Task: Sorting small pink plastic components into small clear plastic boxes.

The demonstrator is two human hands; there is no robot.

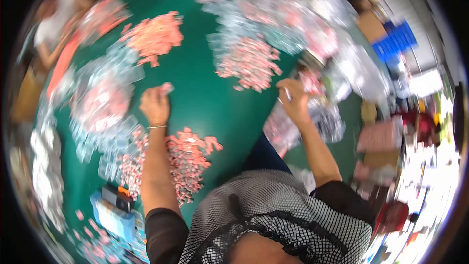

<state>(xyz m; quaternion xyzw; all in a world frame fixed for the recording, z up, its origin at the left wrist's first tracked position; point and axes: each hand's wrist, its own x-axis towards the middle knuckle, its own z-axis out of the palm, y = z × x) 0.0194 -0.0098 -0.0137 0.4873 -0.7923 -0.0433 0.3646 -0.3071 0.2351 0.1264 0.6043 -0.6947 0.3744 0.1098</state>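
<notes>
My left hand [155, 103] is over the green table, its fingers closed on a small pink-and-white piece [167, 88]. My right hand [294, 99] is at the table's right edge, beside a pile of small pink pieces [250, 63]. Its fingers are curled, with a pale spot between them that is too blurred to name. Below my left hand, partly hidden by my forearm, lies a heap of small pink and dark pieces [185, 166]. Left of that hand sits a clear bag of pink pieces [103, 102] among small clear plastic bags [110, 139].
A pile of orange strips [155, 34] lies farther off on the green table [195, 95]. Large clear plastic bags [361, 73] crowd the right edge. A black box [117, 198] and a blue pack [115, 220] lie near left. Another person [58, 24] is at the far left.
</notes>
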